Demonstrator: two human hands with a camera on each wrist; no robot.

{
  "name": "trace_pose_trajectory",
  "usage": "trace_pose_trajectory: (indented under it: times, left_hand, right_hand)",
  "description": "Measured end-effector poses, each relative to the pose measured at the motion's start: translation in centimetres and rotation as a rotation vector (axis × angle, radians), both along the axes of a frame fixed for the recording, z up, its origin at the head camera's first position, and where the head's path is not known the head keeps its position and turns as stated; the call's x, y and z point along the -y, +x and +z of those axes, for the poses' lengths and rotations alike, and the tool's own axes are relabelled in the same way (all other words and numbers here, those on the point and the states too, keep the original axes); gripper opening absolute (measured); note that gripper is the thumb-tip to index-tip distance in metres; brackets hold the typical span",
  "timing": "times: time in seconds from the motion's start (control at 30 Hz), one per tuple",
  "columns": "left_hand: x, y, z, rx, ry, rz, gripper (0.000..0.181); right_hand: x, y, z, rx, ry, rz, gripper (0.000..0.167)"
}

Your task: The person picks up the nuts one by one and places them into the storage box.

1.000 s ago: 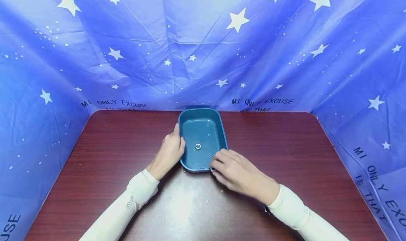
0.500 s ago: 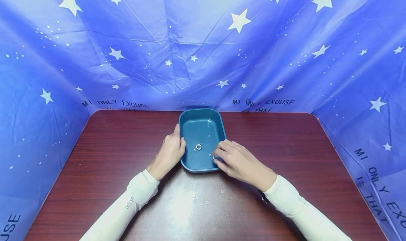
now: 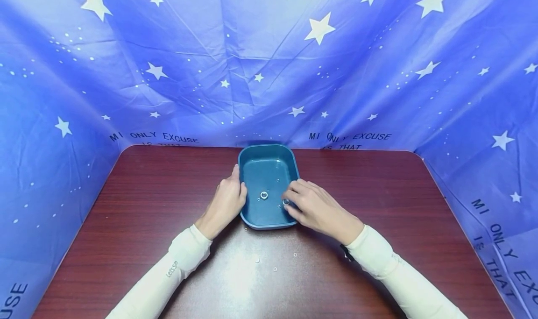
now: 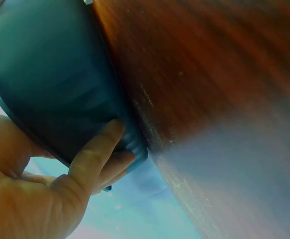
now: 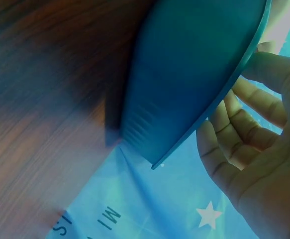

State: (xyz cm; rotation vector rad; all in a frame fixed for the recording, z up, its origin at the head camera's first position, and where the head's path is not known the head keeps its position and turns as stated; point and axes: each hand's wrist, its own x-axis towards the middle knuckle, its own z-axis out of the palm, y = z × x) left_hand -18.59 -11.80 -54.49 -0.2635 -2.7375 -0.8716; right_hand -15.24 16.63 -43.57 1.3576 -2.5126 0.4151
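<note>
1. Box (image 3: 256, 169), deep and blue-green, stands on the far part of the table (image 3: 126, 225) in the head view. It looks like stiff plastic, probably light enough to slide when pushed and unlikely to bend; a side wall and its rim seem the best hold.
2. Same view: the right hand (image 3: 321, 211) pinches a metal ring (image 3: 286, 202) between thumb and fingers, within the box's outline near its right wall; its height above the floor I cannot tell. The ring is likely hard and smooth, apt to slip, so its outer edge is the place to pinch.
3. Another large ring (image 3: 264, 195) lies on the box floor, with small rings (image 3: 279, 206) around it. More tiny pieces (image 3: 275, 269) lie on the table nearer the person; these should be light, fiddly, and best taken with fingertips.
4. Left wrist view: the left hand (image 4: 50, 194) grips the box's side, fingers pressed to the outer wall, thumb by the rim.
5. Right wrist view: some fingertips pass behind the rim, other fingers bend outside it; the pinched ring is hidden.
</note>
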Motion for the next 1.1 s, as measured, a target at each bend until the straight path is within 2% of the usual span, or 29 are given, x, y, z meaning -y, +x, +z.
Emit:
trace_pose_trajectory:
  times: [0.5,0.6,0.7,0.73,0.83,0.93,0.97,1.0,1.1]
  left_hand:
    - [0.0,0.0,-0.3,-0.014,0.007,0.003,0.066]
    - [-0.1,0.3,0.2,-0.008,0.025,0.006,0.066]
    - [-0.3,0.7,1.2,-0.020,0.041,0.004,0.064]
    - [-0.4,1.2,2.1,-0.024,0.043,-0.001,0.063]
    - [-0.4,1.4,2.5,-0.032,0.049,-0.004,0.063]
    - [-0.3,1.0,1.9,-0.015,0.040,-0.006,0.064]
    - [-0.3,0.6,1.0,-0.012,0.038,-0.001,0.065]
    - [-0.2,0.4,0.7,-0.011,0.032,-0.001,0.066]
    - [-0.1,0.2,0.2,-0.011,0.012,-0.002,0.066]
  right_hand:
    - [0.4,-0.5,0.0,-0.006,0.011,-0.003,0.014]
    - [0.5,-0.7,0.0,-0.013,0.007,0.001,0.014]
    - [0.6,-0.9,-0.1,-0.019,0.007,-0.001,0.014]
    - [0.6,-1.0,-0.1,-0.019,0.008,-0.004,0.014]
    - [0.7,-1.2,-0.2,-0.023,0.012,-0.008,0.013]
    - [0.9,-1.4,-0.3,-0.027,0.011,-0.010,0.012]
    - [0.9,-1.4,-0.4,-0.028,0.010,-0.011,0.012]
    - [1.0,-1.5,-0.4,-0.029,0.010,-0.012,0.012]
    - [1.1,-1.6,-0.6,-0.026,0.016,-0.023,0.011]
